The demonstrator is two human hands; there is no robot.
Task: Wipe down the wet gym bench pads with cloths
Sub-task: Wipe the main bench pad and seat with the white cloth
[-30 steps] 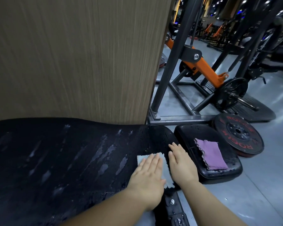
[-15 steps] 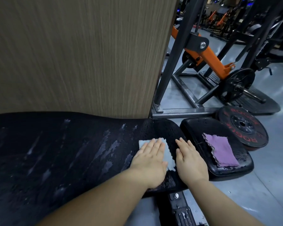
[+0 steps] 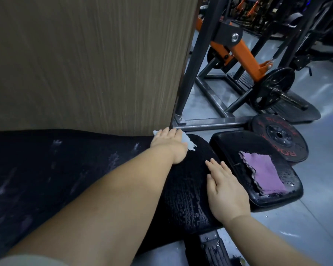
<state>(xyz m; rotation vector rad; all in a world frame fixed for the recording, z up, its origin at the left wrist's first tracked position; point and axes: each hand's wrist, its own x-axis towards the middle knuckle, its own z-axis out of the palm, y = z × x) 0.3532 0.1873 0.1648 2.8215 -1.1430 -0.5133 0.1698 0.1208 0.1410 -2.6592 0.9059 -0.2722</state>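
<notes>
Bench pad, long (image 3: 65, 169): black and textured, lying across my view just under a wood-grain panel (image 3: 85, 64). Its long axis runs left to right, and its rounded end points right toward the seat pad (image 3: 229, 143). Pale wet streaks show along the left stretch, and beaded water covers the near right end.

White cloth (image 3: 188, 144): on the far edge of the long pad near its right end, close to the foot of the panel. Only its corners show from under my palm.

Left hand (image 3: 167, 143): flat on the white cloth, fingers straight and close together, pressing rather than gripping.

Right hand (image 3: 225, 189): palm down on the pad's right end, fingers straight and slightly spread, holding nothing. I judge it to be bracing me.

Seat pad: just beside the long pad with a narrow gap between them, and dotted with droplets.

Purple cloth (image 3: 263, 173): lying flat on the seat pad, untouched.

Weight plate (image 3: 279, 135): on the floor behind the seat pad.

Step in hand, by my judgement: a wiping stroke at its far reach on the right end of the long pad.

Next move calls for drawing the cloth toward me under even, flat pressure across the beaded patch near my right hand. After that I work leftward along the pad's length. The seat pad is not yet wiped.
</notes>
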